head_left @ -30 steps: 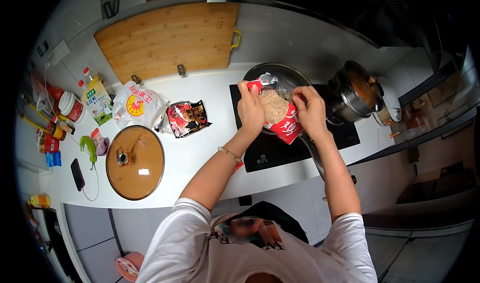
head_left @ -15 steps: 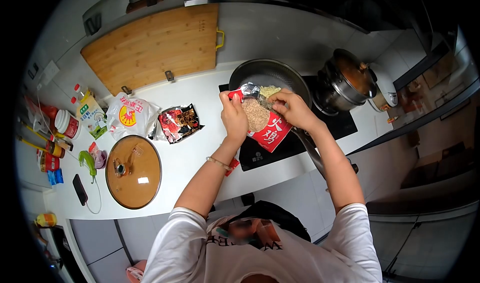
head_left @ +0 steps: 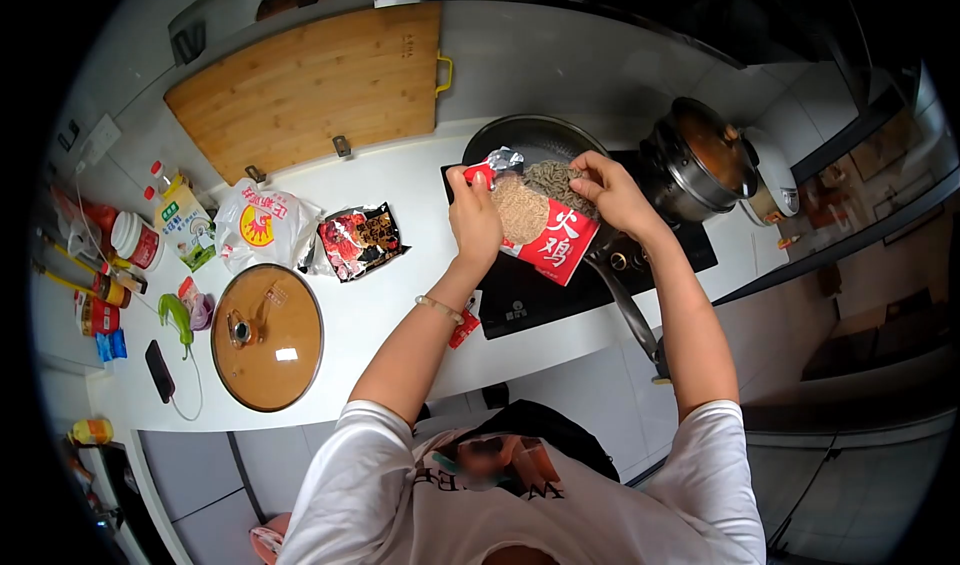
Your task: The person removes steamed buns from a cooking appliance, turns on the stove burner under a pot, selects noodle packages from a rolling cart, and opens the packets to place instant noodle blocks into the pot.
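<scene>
A red noodle packet (head_left: pixel 566 240) with white characters hangs over the stove, torn at its upper end, where silvery lining shows. My left hand (head_left: pixel 473 215) is closed around its left side. At the packet's upper right, a greyish-brown dried noodle cake (head_left: pixel 556 182) shows, with my right hand's (head_left: pixel 606 191) fingertips pinched on its edge. Whether part of the cake is still inside the packet, I cannot tell. Behind and below both hands sits a dark frying pan (head_left: pixel 500 135), its handle (head_left: pixel 632 315) pointing toward me.
Right of the pan stands a steamer pot (head_left: pixel 690 180) with a glass lid, on the black cooktop (head_left: pixel 520 305). Leftward on the counter lie an opened black-and-red packet (head_left: pixel 360 243), a white plastic bag (head_left: pixel 262 227), a glass lid (head_left: pixel 265 365), green peppers (head_left: pixel 177 320) and a phone (head_left: pixel 159 371).
My right hand has moved slightly right and up with the noodle cake, which now shows more and looks darker. The packet has shifted a little to the right in my left hand.
</scene>
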Demonstrator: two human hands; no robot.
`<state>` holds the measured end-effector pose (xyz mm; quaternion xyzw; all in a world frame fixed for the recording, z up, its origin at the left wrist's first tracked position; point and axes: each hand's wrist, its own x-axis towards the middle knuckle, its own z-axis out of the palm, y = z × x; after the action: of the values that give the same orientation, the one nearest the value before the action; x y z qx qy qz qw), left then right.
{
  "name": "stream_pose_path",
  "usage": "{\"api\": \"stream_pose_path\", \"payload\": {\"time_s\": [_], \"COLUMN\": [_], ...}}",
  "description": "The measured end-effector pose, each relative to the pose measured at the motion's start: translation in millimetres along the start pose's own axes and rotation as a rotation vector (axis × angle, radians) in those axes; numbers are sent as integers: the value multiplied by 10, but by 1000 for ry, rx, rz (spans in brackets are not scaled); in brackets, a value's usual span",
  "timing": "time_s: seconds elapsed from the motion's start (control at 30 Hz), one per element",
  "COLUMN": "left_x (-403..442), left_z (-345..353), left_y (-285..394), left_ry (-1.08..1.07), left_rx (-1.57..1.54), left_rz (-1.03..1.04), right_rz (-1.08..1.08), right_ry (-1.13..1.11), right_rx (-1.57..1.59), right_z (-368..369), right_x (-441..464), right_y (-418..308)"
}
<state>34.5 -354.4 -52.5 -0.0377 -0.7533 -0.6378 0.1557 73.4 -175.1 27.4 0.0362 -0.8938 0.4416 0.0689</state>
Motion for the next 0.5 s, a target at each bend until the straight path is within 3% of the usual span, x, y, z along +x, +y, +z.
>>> {"api": "stream_pose_path", "payload": {"time_s": [0.1,0.23,0.37,0.5], "left_x": [48,94,120,229], "left_z": [75,127,142,174], "left_y": [48,98,96,93], "left_ry": [17,-40,-52,-25], "left_rx": [8,69,87,101], "left_rz": [-23,-22,50,31], "right_rz": [128,45,-26,54], "right_ry": [-35,-60,-4,40], "right_rx": [47,-221,-117,-118], "right_z": [-44,-74,-98,-139], "right_x": [50,113,260,362], "right_y": [-72,-225,-131,-103]}}
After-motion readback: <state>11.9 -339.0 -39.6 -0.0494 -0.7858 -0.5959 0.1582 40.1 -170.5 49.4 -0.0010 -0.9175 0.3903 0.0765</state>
